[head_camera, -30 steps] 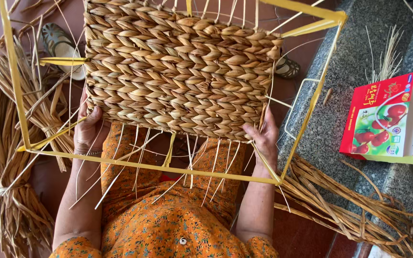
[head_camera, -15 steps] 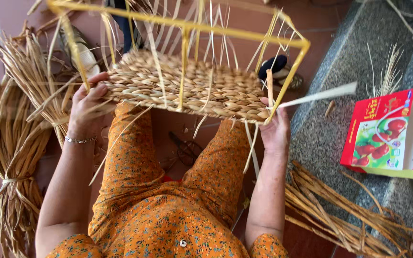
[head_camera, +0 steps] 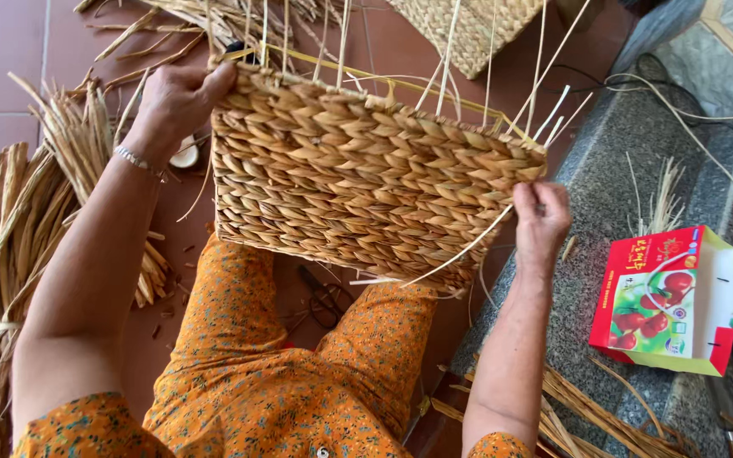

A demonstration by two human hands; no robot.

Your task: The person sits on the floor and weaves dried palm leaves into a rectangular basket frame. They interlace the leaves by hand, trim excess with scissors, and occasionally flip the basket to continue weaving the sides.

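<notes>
A half-woven basket (head_camera: pixel 366 174) of tan dried fibre on a yellow wire frame (head_camera: pixel 434 92) is held tilted above my lap, its woven face toward me. My left hand (head_camera: pixel 178 100) grips its upper left corner. My right hand (head_camera: pixel 540 217) pinches the right edge, where a loose pale strand (head_camera: pixel 460 253) trails down and left. Thin upright stakes (head_camera: pixel 447 51) stick out from the top of the weave. My orange patterned trousers (head_camera: pixel 299 373) show below.
Bundles of dried fibre (head_camera: pixel 23 237) lie on the tiled floor at the left. More fibre (head_camera: pixel 595 416) lies at the lower right. A red and white carton (head_camera: pixel 668 297) stands on a grey stone step (head_camera: pixel 629 170). Scissors (head_camera: pixel 324 301) lie between my legs. Another woven basket (head_camera: pixel 468 30) sits at the top.
The basket has been turned over and tilted, so its woven face now points toward me. Both hands shifted grip to its upper corners.
</notes>
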